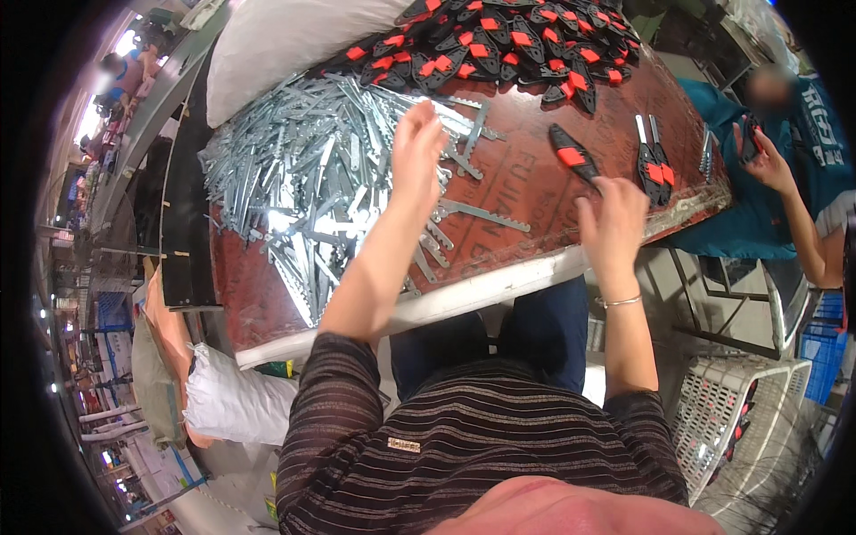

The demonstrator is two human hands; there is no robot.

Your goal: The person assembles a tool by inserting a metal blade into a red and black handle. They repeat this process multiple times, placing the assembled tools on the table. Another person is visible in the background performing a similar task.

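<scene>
My left hand (417, 156) is raised over the right side of a heap of silvery toothed metal strips (312, 160). Its fingers are loosely extended, with nothing visible in them. My right hand (615, 223), slightly blurred, has its fingertips at the near end of a black handle with a red middle part (575, 157), which slants over the reddish-brown tabletop (499, 187). Between the hands, one loose toothed strip (486, 215) lies flat. Right of my right hand, two black-and-red handles with metal strips sticking out (655, 169) lie side by side.
A large pile of black-and-red handles (499, 45) covers the far side, beside a white sack (276, 53). At the right, a person in teal (740, 178) holds a dark piece. A white plastic basket (713, 410) stands low at right; a white bag (236, 392) lies low at left.
</scene>
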